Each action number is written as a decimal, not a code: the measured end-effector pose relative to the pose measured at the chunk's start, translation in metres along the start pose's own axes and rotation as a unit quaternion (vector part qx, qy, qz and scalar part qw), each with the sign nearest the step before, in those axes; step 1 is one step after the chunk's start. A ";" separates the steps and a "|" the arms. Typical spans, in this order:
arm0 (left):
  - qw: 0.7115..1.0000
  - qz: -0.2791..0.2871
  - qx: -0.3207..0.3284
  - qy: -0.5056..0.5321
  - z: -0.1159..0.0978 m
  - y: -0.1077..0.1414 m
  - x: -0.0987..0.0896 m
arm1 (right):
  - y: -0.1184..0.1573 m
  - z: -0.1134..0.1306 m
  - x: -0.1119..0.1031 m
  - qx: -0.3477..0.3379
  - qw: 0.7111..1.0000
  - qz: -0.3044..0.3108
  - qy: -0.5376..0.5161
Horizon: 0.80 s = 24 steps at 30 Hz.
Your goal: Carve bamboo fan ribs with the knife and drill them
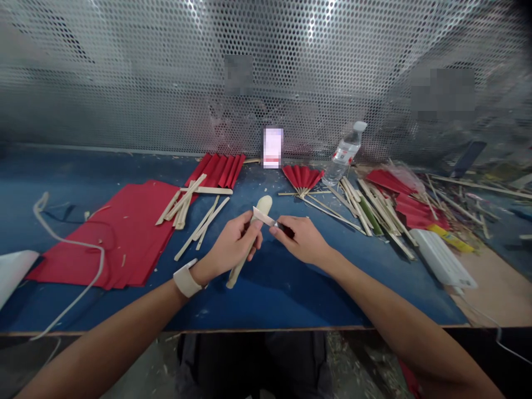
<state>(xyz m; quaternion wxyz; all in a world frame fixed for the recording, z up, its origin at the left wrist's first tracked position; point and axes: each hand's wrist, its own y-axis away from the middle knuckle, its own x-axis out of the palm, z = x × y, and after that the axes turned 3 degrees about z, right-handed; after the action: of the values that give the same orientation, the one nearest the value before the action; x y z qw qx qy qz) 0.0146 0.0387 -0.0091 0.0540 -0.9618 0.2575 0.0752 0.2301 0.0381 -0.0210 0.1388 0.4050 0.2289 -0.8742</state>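
My left hand (239, 241) is closed around a pale wooden spoon (264, 203). Its rounded end points away from me, and the handle slants down towards the front edge. In my right hand (301, 235) is a knife, its handle mostly hidden by the fingers. The knife blade (266, 217) lies across the spoon just below the rounded end, near my left thumb. Loose wooden strips (203, 227) lie to the left of my left hand. Beyond my right hand sits a folded red fan (303, 180) with thin sticks.
Red sheets (120, 233) and a white cable (78, 244) lie at the left. Pleated red paper (220, 169) is at the back. A water bottle (344, 155), more wooden strips (382, 213) and a white power strip (443, 257) are on the right. A perforated metal panel (166, 83) closes the back.
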 end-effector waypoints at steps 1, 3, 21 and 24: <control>1.000 0.004 0.000 0.000 0.000 0.000 0.000 | 0.000 0.000 0.000 -0.002 1.000 -0.001 0.003; 1.000 0.006 0.004 -0.008 0.001 0.001 0.000 | 0.000 0.000 0.001 -0.004 1.000 -0.004 0.005; 0.982 -0.029 0.069 -0.175 -0.002 0.010 0.003 | 0.003 0.002 -0.003 0.057 0.998 -0.003 -0.010; 0.997 -0.003 0.027 -0.078 -0.002 0.007 0.004 | 0.003 -0.002 -0.002 0.057 0.998 -0.013 -0.001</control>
<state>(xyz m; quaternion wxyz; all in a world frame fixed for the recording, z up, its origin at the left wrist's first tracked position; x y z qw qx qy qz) 0.0144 0.0306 -0.0081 0.1000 -0.9521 0.2512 0.1429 0.2337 0.0365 -0.0214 0.1039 0.4086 0.1837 -0.8880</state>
